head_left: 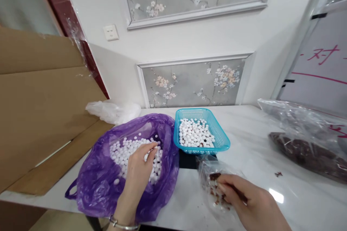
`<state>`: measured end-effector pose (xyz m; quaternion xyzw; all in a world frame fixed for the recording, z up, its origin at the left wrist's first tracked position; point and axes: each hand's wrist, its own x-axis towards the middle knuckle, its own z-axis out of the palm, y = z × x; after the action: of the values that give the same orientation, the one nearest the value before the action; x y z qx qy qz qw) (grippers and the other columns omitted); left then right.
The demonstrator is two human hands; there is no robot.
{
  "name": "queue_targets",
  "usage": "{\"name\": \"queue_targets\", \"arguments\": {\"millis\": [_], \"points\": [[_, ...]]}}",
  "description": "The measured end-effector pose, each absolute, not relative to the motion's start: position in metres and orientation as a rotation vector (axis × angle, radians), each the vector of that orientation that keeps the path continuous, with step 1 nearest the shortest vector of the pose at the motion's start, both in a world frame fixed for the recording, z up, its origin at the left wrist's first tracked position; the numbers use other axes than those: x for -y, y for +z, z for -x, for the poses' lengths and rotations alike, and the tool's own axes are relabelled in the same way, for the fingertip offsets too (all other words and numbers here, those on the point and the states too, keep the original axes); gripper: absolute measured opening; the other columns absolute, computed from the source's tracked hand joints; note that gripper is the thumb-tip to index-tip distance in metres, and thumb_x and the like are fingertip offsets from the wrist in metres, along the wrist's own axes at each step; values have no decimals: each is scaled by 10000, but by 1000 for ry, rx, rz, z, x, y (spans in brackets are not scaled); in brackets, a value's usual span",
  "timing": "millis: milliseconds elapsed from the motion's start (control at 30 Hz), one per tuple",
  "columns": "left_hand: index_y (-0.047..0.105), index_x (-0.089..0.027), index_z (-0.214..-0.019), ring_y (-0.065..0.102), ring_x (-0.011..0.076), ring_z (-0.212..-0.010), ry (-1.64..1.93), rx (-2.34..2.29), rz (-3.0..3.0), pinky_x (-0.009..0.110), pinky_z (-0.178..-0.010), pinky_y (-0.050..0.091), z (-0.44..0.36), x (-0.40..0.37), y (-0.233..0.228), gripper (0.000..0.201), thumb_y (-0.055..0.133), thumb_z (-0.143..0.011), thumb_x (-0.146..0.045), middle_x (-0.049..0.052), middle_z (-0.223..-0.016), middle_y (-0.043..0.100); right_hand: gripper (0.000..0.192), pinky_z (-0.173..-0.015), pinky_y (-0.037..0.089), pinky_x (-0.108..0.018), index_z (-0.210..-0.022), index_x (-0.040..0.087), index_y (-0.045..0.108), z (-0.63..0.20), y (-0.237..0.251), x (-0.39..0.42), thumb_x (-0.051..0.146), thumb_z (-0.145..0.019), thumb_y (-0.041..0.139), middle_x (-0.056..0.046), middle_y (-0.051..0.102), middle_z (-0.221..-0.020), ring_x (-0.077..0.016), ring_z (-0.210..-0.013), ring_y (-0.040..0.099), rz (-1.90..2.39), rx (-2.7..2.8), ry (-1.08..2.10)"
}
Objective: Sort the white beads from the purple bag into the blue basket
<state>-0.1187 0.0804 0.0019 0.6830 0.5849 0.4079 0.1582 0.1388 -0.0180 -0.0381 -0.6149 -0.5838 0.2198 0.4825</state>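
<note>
My left hand (141,160) reaches over an open purple plastic bag (94,184), thumb and fingertips pinched together. Loose white balls (121,155) fill the middle of that bag, just under the hand. Whatever sits in the pinch is too small to make out. To the right, my right hand (244,196) is closed at a clear plastic bag (208,166) that holds small brown pieces (215,176). Its thumb and forefinger press together beside the brown pieces, and what they grip is hidden. Behind both hands, a blue plastic basket (221,137) holds many more white balls (193,131).
A clear bag of dark brown pieces (303,151) lies at the right, with a small loose brown piece (278,174) near it. A crumpled white bag (116,112) is at the back left, beside a large cardboard box (46,97). A dark flat object (187,161) lies under the basket's front.
</note>
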Motion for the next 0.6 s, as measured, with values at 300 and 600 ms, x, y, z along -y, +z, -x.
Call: {"name": "queue_targets", "arguments": {"millis": [300, 600], "points": [[779, -155, -779, 694, 109, -712, 1017, -732, -727, 182, -716, 552, 49, -19, 13, 157, 850, -665, -235, 77, -900, 768, 171, -588, 537, -177, -846, 249, 747, -125, -19, 24, 400, -769, 729, -10, 735, -733, -147, -643, 668, 1129, 1051, 993], [768, -256, -950, 684, 124, -724, 1077, -626, -864, 211, -689, 541, 41, -19, 12, 362, 866, -623, -138, 9, -853, 738, 127, -578, 539, -210, -690, 237, 759, -132, -10, 26, 338, -765, 751, -32, 700, -762, -151, -626, 636, 1035, 1140, 883]]}}
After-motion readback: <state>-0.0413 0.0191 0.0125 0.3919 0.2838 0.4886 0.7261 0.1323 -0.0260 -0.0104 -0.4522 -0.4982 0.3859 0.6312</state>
